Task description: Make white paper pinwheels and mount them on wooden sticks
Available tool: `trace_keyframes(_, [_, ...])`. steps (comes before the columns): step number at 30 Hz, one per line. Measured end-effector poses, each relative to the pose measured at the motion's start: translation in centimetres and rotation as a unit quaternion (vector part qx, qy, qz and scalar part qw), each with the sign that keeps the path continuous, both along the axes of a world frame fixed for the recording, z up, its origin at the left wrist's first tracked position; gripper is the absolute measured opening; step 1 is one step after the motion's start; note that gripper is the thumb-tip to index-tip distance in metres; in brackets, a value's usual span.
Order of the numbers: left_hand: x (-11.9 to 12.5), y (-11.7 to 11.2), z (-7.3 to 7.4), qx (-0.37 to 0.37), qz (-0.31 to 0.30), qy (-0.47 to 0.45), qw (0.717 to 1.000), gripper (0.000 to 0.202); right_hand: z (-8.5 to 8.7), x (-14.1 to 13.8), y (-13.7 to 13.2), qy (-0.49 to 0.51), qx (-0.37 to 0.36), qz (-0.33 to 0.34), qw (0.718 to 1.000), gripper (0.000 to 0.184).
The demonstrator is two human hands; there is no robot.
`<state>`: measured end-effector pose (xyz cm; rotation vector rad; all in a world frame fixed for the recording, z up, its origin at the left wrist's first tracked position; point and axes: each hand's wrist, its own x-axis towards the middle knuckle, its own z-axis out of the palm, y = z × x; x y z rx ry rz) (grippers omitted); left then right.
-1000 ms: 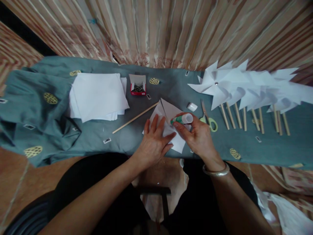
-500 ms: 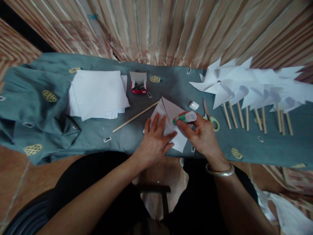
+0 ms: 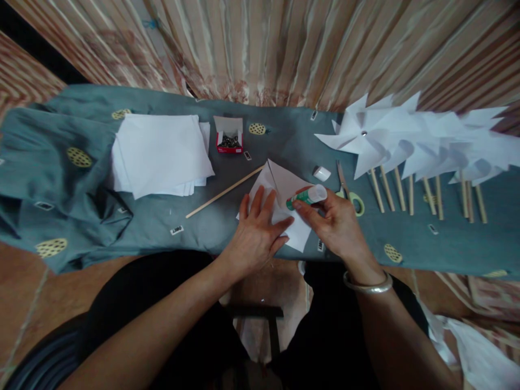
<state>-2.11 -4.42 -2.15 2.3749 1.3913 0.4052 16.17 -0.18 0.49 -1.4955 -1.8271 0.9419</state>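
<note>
A white paper square with a slit running in from its far corner lies at the table's front edge. My left hand rests on its left part, fingers spread flat. In my right hand is a green and white glue stick, tilted, its tip down at the paper near the middle; whether it touches I cannot tell. The white glue cap lies just beyond that hand, beside scissors with light green handles. A thin wooden stick reaches from the left up to the paper's edge.
A stack of white paper lies at left, near a small red box of metal pins or tacks. At right, several white paper pinwheels on wooden sticks overlap in a row. A striped curtain hangs behind the cloth-covered table.
Hardly anything differs. The view has shifted slightly, and the glue stick's tip is a touch farther left on the paper. My left hand stays in place.
</note>
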Motion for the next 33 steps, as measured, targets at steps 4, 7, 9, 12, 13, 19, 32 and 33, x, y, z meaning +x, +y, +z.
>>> trace_keyframes(4, [0.0,0.0,-0.1,0.0,0.002,-0.006,1.0,0.04,-0.1,0.0,-0.1,0.001,0.005,0.006,1.0,0.027])
trace_keyframes(7, [0.1,-0.1,-0.2,-0.001,0.004,-0.005,1.0,0.04,-0.1,0.0,-0.1,0.002,0.0,0.01,1.0,0.026])
trace_keyframes(9, [0.1,-0.1,-0.2,-0.001,0.003,-0.003,1.0,0.041,-0.1,-0.1,-0.1,0.003,-0.001,0.011,1.0,0.025])
trace_keyframes(12, [0.0,0.0,-0.1,-0.001,0.002,-0.005,1.0,0.04,0.0,-0.2,-0.1,0.005,0.008,0.013,1.0,0.023])
trace_keyframes(13, [0.0,0.0,-0.1,-0.001,0.002,-0.005,1.0,0.04,0.0,-0.3,-0.1,0.006,0.01,0.016,1.0,0.023])
trace_keyframes(19, [0.1,0.0,0.2,-0.009,0.001,-0.001,1.0,0.04,0.1,-0.6,-0.2,-0.005,0.014,0.022,1.0,0.023])
trace_keyframes(32, [0.1,-0.1,0.0,-0.001,0.004,-0.002,1.0,0.041,0.1,-1.1,-0.2,-0.025,0.038,0.021,0.999,0.025])
trace_keyframes(33, [0.1,-0.1,0.0,-0.002,0.005,0.0,1.0,0.04,0.1,-1.1,-0.2,-0.024,0.04,0.022,0.999,0.024])
